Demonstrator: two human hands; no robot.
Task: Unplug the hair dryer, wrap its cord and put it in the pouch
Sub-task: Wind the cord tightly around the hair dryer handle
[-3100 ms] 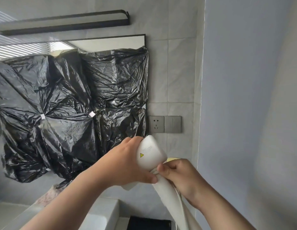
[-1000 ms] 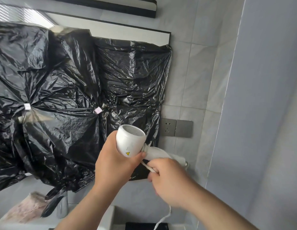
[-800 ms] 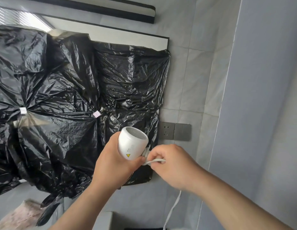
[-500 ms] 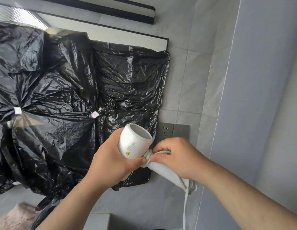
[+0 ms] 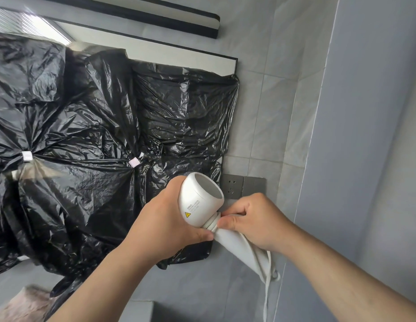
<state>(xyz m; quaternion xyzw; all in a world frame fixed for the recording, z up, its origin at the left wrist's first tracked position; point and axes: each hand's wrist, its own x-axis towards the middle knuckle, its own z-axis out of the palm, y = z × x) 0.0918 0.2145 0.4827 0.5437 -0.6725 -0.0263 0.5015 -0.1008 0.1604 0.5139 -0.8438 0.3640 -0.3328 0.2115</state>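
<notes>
The white hair dryer point(image 5: 200, 201) is held up in front of the wall, its round open end facing up and right. My left hand point(image 5: 170, 226) grips its barrel from the left. My right hand point(image 5: 253, 224) pinches the white cord point(image 5: 267, 289) against the top of the folded handle point(image 5: 239, 247), which points down and right. A length of cord loops at the handle's end and hangs down out of the picture. The plug and the pouch are not in view.
A grey wall socket point(image 5: 232, 187) with switches sits just behind the dryer. Black plastic sheeting point(image 5: 98, 140) covers the mirror on the left. A grey wall panel point(image 5: 365, 135) stands close on the right. A counter edge point(image 5: 142, 310) shows at the bottom.
My right hand has brought the cord round the top of the handle, from below it up to the joint by the barrel. The dryer's open end has tilted up toward me.
</notes>
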